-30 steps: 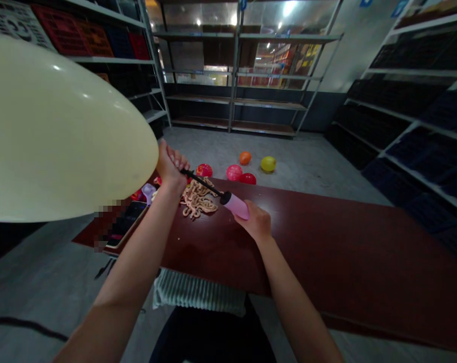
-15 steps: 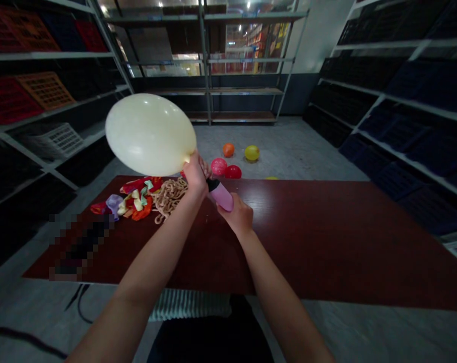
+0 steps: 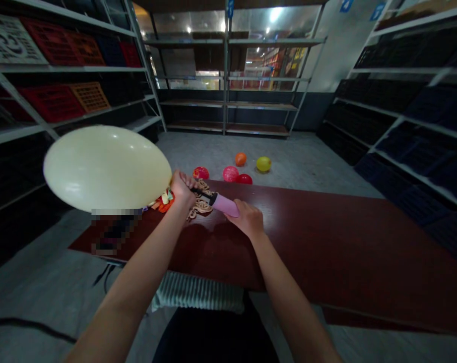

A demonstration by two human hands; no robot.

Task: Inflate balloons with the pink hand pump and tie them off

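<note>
A large pale-yellow balloon (image 3: 107, 169) bulges out on the left of the head view. My left hand (image 3: 183, 188) is closed around its neck, at the nozzle end of a hand pump. The lilac barrel of the balloon pump (image 3: 224, 204) is gripped at its rear by my right hand (image 3: 249, 218), fingers wrapped round it. Between my hands shows the pump's narrower dark section. Behind my left hand lie loose beige cords (image 3: 204, 204) and several limp balloons (image 3: 164, 202), partly hidden by the inflated one.
The dark red table (image 3: 326, 242) spreads before me. Past its far edge, inflated balloons lie on the floor, including an orange one (image 3: 241, 159) and a yellow one (image 3: 263, 164). A metal rack (image 3: 226, 75) stands behind; crates (image 3: 49, 102) fill shelves at left.
The pale balloon looks larger and sits lower and further left. My hands are further apart, with more of the pump's dark section exposed. The camera view has shifted.
</note>
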